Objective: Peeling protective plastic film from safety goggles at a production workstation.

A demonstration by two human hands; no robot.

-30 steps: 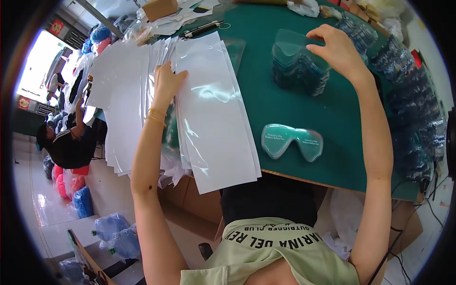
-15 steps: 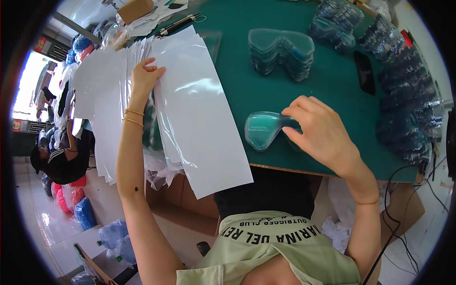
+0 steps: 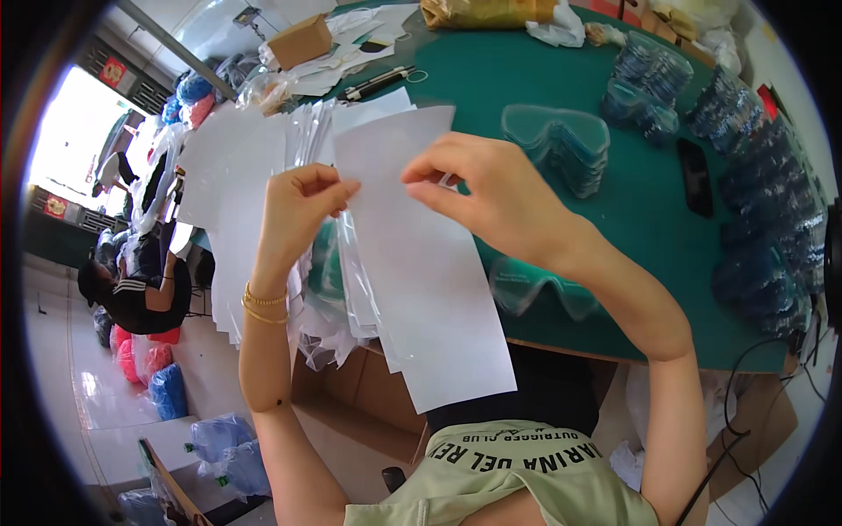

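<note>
My left hand (image 3: 303, 203) pinches the left edge of a glossy white sheet (image 3: 421, 263), whose far end is lifted off the pile. My right hand (image 3: 500, 193) hovers over the same sheet, thumb and forefinger drawn together; whether anything small is between them I cannot make out. More white sheets (image 3: 355, 289) lie under the lifted one, and its near end hangs past the table edge. Right of it, partly under my right forearm, lies a single clear goggle-shaped plastic piece (image 3: 519, 285). Beyond my right hand stands a stack of the same clear pieces (image 3: 561, 140).
More stacked clear pieces (image 3: 763, 193) line the right side of the green table (image 3: 649, 289), beside a black phone (image 3: 695, 178). Pens (image 3: 379, 81) and a cardboard box (image 3: 300, 40) are at the far left. Cables (image 3: 730, 403) hang at right. Another person (image 3: 145, 285) sits at left.
My right hand has let go of the clear goggle-shaped piece and moved left over the white sheet. My left hand has closed on the sheet's edge, and its far end has lifted.
</note>
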